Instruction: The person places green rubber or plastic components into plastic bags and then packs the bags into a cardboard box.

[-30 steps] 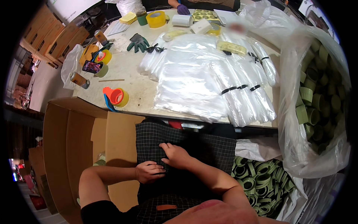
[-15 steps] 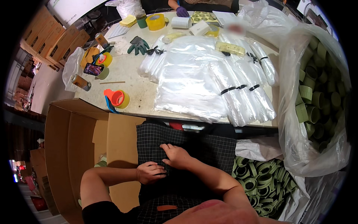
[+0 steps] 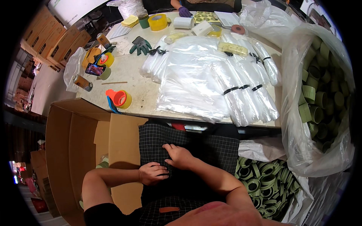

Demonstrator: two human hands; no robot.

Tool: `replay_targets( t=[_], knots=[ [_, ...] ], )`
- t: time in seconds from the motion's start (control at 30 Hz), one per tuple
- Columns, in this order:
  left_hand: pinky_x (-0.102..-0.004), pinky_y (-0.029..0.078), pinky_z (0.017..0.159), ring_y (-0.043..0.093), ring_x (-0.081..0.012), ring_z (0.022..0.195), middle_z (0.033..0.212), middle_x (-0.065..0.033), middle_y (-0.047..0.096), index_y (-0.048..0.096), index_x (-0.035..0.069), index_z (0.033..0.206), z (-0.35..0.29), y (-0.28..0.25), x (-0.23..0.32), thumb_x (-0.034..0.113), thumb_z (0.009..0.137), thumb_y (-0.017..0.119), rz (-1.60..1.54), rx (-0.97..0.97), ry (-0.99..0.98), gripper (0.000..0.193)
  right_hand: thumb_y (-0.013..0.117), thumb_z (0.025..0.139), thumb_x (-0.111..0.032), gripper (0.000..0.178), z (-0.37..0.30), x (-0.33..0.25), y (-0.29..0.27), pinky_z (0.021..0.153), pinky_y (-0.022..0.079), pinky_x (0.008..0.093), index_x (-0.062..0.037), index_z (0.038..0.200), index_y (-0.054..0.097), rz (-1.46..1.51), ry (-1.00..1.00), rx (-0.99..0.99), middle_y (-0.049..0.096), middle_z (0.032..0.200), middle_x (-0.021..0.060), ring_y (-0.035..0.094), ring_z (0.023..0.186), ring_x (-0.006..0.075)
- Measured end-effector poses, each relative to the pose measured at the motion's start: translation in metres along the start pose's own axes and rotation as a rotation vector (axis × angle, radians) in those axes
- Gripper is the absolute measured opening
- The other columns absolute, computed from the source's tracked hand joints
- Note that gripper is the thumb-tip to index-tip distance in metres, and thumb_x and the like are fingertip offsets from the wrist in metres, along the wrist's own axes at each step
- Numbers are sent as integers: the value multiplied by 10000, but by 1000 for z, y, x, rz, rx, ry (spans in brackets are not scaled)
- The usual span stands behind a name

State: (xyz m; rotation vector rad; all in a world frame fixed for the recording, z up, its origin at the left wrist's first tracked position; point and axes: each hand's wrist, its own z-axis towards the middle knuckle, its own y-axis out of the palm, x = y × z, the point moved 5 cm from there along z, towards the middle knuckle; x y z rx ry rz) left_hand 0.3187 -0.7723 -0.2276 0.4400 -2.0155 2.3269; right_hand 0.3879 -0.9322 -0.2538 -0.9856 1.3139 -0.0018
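Both hands rest on the black checked apron (image 3: 222, 152) across my lap, just below the table edge. My left hand (image 3: 152, 173) lies on the cloth near the cardboard box, its fingers loosely bent side by side and holding nothing visible. Slightly farther forward and to the right, my right hand (image 3: 178, 155) rests with fingers stretched out and thumb apart, empty. A small gap separates the two hands. The undersides of the fingers are hidden against the cloth.
Flat clear plastic bags (image 3: 192, 83) cover the table's middle, beside banded bag bundles (image 3: 241, 98). An open cardboard box (image 3: 81, 139) stands left. At right are green cups (image 3: 320, 100) in a plastic sack and green rings (image 3: 264, 184). A tape dispenser (image 3: 120, 100) lies near the edge.
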Motion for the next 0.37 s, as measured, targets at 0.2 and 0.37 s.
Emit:
replay_targets(
  t=[0.2,0.37],
  knots=[
    [-384,421,1006,604,-167,1168,1256,1,655,692,218,1165,11,1,-10,300,676,716,-35,-4,39,496,758,801,-233,618,-5,5,-7,822,547,451,-53,1318,472,3,-8,28,634,1094,206,661,980,380],
    [-405,413,1018,606,-167,1171,1219,0,670,703,240,1154,-11,12,0,246,619,720,-31,7,-51,536,768,792,-239,650,-2,11,5,843,543,446,-60,1333,455,-5,92,-20,631,1113,205,655,1006,383]
  ],
)
